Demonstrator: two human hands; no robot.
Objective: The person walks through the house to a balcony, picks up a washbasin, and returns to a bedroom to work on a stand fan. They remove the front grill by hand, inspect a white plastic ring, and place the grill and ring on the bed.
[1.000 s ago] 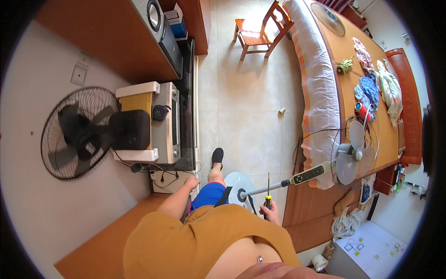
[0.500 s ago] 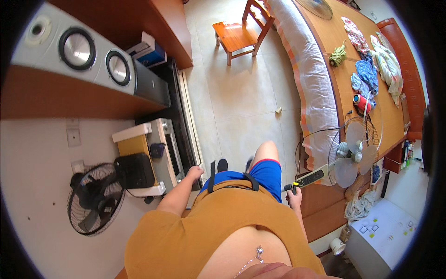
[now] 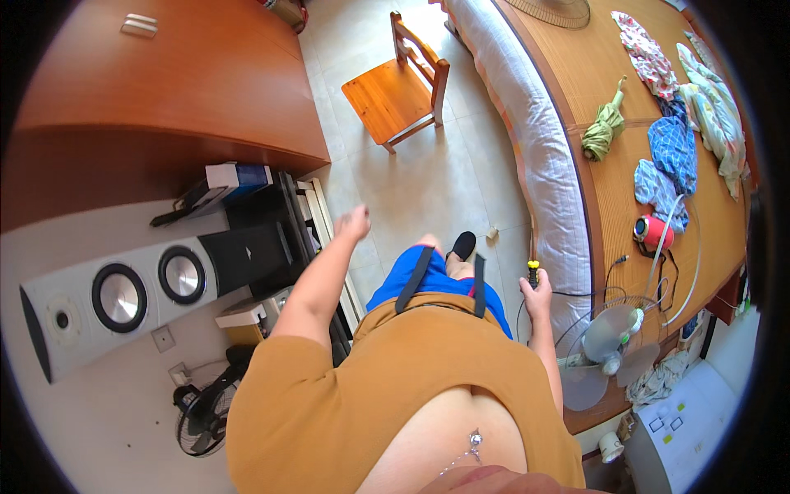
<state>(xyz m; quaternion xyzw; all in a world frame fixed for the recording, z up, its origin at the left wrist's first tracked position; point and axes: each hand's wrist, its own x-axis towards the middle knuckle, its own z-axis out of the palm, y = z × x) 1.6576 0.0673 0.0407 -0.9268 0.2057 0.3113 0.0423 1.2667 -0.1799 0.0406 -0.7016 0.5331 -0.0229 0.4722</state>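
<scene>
My right hand [image 3: 536, 297] is wrapped round a black-and-yellow screwdriver [image 3: 533, 272], its handle end pointing up; its shaft is hidden. This hand is close to the side of the bed [image 3: 562, 216], by a dark cable. My left hand [image 3: 352, 224] is raised over the floor in front of the low black cabinet [image 3: 284, 202]. Its fingers look curled in and slightly blurred, and nothing shows in them.
A wooden chair [image 3: 387, 99] stands ahead. On the left are a tall speaker [image 3: 140, 288], a brown cabinet [image 3: 189, 74] and a black fan [image 3: 206, 412]. The bed holds a red cylinder speaker [image 3: 656, 232], green umbrella [image 3: 605, 132] and clothes. A small object [image 3: 492, 234] lies on the floor.
I have moved forward, so the chair and speaker are nearer and the fans have slipped back. My left arm has swung forward and up; my right hand still grips the screwdriver.
</scene>
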